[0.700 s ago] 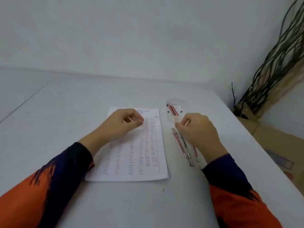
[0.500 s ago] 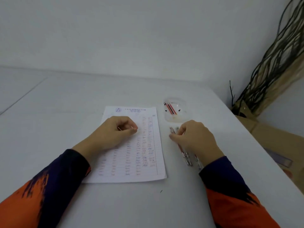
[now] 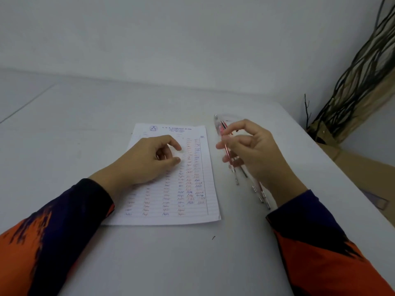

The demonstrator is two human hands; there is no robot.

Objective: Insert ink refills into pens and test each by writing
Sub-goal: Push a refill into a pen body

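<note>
Plainly, the right hand [image 3: 254,152] pinched a thin, light, probably slippery pen [image 3: 226,148] near its middle above the table [image 3: 85,129], best gripped mid-barrel, while the left hand [image 3: 147,161] rested on the paper [image 3: 192,210], fingers curled, contents unclear.

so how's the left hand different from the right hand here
The left hand rests low on the sheet of paper, while the right hand is raised off the paper, over the pens on the table. The right hand pinches a thin red pen between thumb and fingers; whether the left hand's curled fingers hold anything small cannot be told. Both wear orange and dark sleeves.
</note>
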